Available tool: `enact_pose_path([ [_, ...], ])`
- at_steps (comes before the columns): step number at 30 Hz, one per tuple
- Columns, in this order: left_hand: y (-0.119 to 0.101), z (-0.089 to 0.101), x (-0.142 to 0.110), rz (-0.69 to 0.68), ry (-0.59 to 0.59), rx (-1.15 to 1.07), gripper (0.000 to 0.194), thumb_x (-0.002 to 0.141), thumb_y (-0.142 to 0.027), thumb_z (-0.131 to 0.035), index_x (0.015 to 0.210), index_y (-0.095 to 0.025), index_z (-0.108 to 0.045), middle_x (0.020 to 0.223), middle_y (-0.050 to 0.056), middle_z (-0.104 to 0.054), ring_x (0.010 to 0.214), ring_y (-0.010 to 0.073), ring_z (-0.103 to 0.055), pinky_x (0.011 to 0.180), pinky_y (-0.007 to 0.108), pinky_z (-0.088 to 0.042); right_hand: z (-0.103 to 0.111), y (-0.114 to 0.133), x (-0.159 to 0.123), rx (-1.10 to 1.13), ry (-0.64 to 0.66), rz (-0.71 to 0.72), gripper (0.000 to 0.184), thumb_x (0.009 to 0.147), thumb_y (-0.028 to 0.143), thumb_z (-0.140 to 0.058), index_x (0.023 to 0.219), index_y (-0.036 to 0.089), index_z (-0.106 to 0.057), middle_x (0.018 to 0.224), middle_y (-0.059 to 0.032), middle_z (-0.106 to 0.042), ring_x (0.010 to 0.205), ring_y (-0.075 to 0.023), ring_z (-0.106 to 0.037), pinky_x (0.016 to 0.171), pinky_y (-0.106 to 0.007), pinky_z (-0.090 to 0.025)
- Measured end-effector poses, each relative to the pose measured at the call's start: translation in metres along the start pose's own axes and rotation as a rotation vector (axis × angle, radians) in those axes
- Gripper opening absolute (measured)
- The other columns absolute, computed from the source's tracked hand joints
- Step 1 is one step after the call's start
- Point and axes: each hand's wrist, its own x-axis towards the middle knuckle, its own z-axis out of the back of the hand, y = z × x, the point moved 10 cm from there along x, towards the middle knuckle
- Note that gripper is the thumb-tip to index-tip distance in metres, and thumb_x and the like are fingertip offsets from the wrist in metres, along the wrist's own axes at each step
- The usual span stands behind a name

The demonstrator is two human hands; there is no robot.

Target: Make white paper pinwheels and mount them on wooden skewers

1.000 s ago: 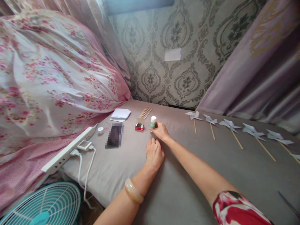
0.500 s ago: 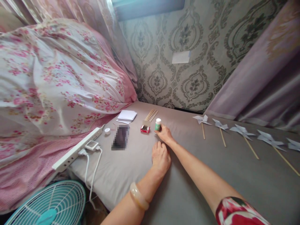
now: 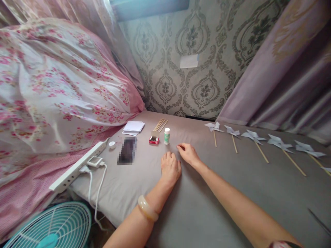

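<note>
Head view: at the middle of the frame, a small white-capped bottle (image 3: 167,137) stands upright on the grey sheet (image 3: 124,189), apart from both hands. The right hand (image 3: 190,155) is nearest, just right of it, thumb and fingertips brought together; I can't tell if they pinch anything. Below the bottle, the left hand (image 3: 170,168) rests palm down on the sheet, 4 fingers close together and bent — what lies beneath them is hidden. Just left of the bottle sits an open red box (image 3: 154,140), with thin wooden sticks (image 3: 160,124) behind it. White papers (image 3: 133,127) and a dark, pixelated object (image 3: 126,150) lie left of centre. Toward the right edge, 5 paper pinwheels (image 3: 253,136) lie in a row, plus part of 1 more.
</note>
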Motion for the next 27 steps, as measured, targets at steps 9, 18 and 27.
enact_pose_path([
  [9,-0.018,-0.007,-0.002,-0.146,0.142,0.1,0.031,0.094,-0.024,-0.035,0.102,-0.007,-0.06,0.106,0.02,-0.058,0.105,0.0318,-0.052,0.087,0.044,-0.044,0.074,-0.052,-0.129,-0.23,-0.047,0.142,0.034,0.089,0.034,-0.044,0.094,0.017,-0.073,0.109,-0.0126,-0.071,0.103,-0.0258,-0.064,0.092,-0.042,-0.049],
  [18,0.008,0.008,0.013,-0.29,0.251,-0.115,0.017,0.082,-0.025,-0.056,0.092,-0.017,-0.067,0.105,0.01,-0.067,0.1,0.0215,-0.059,0.086,0.029,-0.046,0.094,-0.077,-0.213,-0.463,-0.094,0.2,0.04,0.091,0.042,-0.043,0.109,0.019,-0.07,0.121,-0.0114,-0.066,0.11,-0.0269,-0.062,0.092,-0.044,-0.052],
  [27,0.108,0.074,0.058,-0.005,0.051,-0.278,0.042,0.081,-0.041,-0.043,0.084,-0.012,-0.073,0.07,0.005,-0.07,0.067,0.0182,-0.063,0.061,0.025,-0.045,0.09,-0.055,-0.214,-0.49,-0.05,0.271,0.033,0.093,0.037,-0.044,0.105,0.022,-0.07,0.117,-0.0088,-0.068,0.107,-0.025,-0.063,0.092,-0.042,-0.052],
])
